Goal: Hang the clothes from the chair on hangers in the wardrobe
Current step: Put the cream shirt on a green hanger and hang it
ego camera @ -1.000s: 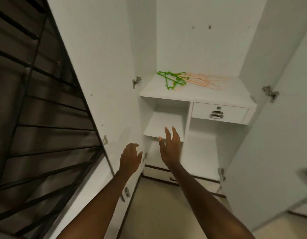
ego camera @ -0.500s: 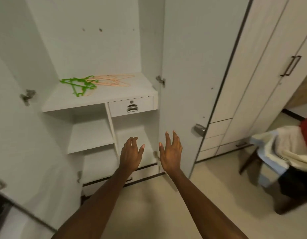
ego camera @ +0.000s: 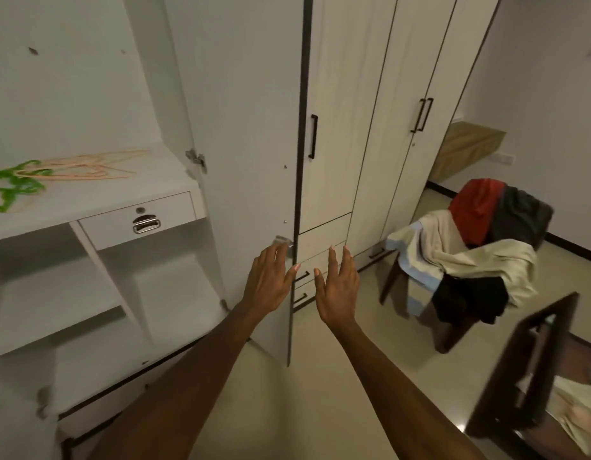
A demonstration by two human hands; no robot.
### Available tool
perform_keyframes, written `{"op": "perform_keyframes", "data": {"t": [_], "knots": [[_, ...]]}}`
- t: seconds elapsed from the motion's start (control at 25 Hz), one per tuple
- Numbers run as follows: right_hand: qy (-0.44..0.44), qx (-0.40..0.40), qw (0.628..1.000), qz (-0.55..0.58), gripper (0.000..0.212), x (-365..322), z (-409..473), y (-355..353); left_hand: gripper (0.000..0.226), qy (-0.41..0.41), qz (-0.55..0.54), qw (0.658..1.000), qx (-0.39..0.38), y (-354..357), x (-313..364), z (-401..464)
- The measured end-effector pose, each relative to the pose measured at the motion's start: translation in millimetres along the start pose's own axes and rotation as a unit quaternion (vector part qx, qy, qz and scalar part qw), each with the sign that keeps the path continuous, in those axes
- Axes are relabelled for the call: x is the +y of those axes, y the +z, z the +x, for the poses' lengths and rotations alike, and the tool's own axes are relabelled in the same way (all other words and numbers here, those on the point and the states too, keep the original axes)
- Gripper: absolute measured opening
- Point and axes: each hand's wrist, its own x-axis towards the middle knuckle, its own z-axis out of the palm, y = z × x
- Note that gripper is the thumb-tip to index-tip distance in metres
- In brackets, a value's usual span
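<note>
White wardrobe open; green hangers and peach hangers on shelf inside. Clothes piled on chair at right. Left hand, right hand both empty, fingers straight.

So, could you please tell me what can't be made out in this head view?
- Green hangers: cut off by the left edge.
- Orange hangers: overlapping and blurred, count unclear.
- Clothes on the chair: piled, so the number of garments is hidden.
- Wardrobe rail: above the top edge.
- Dark furniture at lower right: motion-blurred and cropped.
</note>
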Motion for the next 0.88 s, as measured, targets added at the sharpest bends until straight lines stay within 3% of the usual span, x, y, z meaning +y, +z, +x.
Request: {"op": "perform_keyframes", "data": {"t": [0.32,0.52,0.88], "knots": [[0.087,0.048,0.995,0.004,0.061,117,23,-49,0.060,0.055,-0.035,0.997,-0.047,92,90,53],[0.128,0.065,0.989,-0.015,0.061,185,50,-63,0.058,0.044,-0.032,0.995,-0.081,155,118,84],[0.188,0.074,0.978,-0.050,0.059,307,130,-40,0.056,0.066,-0.031,0.989,-0.131,287,150,173]]}}
